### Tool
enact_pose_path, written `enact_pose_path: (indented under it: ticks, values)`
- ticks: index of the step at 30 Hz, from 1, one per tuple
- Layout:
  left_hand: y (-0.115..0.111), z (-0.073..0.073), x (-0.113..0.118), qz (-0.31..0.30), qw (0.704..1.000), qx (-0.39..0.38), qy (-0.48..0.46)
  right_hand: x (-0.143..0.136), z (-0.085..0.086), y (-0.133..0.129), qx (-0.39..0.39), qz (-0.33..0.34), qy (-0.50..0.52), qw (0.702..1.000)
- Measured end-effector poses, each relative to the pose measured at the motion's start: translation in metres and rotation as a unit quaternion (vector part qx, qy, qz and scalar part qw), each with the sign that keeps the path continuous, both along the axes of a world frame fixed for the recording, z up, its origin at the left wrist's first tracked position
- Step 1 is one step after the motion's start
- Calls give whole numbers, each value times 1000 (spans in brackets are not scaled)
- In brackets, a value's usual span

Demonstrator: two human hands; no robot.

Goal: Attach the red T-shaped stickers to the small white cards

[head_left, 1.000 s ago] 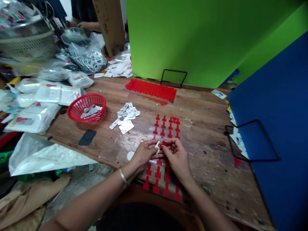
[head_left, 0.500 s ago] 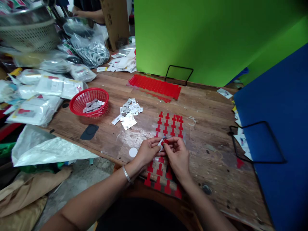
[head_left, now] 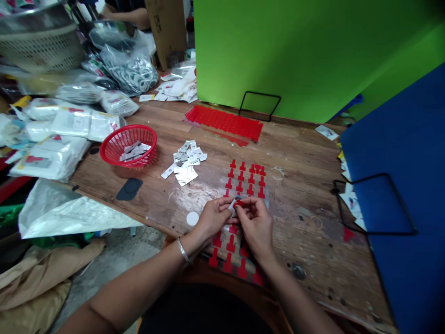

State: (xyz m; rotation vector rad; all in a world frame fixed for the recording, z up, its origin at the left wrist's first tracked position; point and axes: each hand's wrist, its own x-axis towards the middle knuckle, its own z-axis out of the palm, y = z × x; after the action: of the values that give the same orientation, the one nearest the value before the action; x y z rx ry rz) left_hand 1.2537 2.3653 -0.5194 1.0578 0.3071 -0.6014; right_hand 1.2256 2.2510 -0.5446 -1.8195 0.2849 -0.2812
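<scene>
Above a clear sheet of red T-shaped stickers (head_left: 241, 176), both hands meet. My left hand (head_left: 215, 217) pinches a small whitish-grey tag (head_left: 232, 207) between thumb and fingers. Against that tag, my right hand (head_left: 256, 223) presses a small red sticker (head_left: 238, 203) with its thumb and fingertips. The fingers partly cover both pieces, so their full shapes are hidden. A white round disc (head_left: 192, 219) lies left of the sheet, by my left wrist. Loose printed tags (head_left: 187, 160) lie in a pile farther forward on the wooden table (head_left: 295, 176).
A red basket (head_left: 128, 132) holds more tags. Red strips (head_left: 225, 124) lie by the green panel (head_left: 278, 55). Black wire frames stand by the green panel and blue panel (head_left: 410, 153). Packed plastic bags (head_left: 73, 123) crowd the left. Another person's arm (head_left: 134, 17) shows at the back.
The view has shifted slightly. Both hands stay together, with the red sticker and the tag still between the fingers.
</scene>
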Motion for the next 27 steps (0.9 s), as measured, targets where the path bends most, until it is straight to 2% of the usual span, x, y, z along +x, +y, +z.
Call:
enact_pose_path:
  ticks: [11, 16, 19, 27]
  values:
    - [-1, -4, -1, 22, 1000, 4, -9, -5, 5, 1, -97, 16, -40, 994]
    - [-5, -1, -2, 43, 999, 13, -11, -6, 10, 0, -140, 31, -90, 986]
    - [-5, 2, -4, 34, 999, 16, -9, -3, 15, -4, -177, 20, -126, 976]
    - [-4, 4, -3, 25, 999, 28, 5, 10, 17, -10, -140, 20, -76, 987]
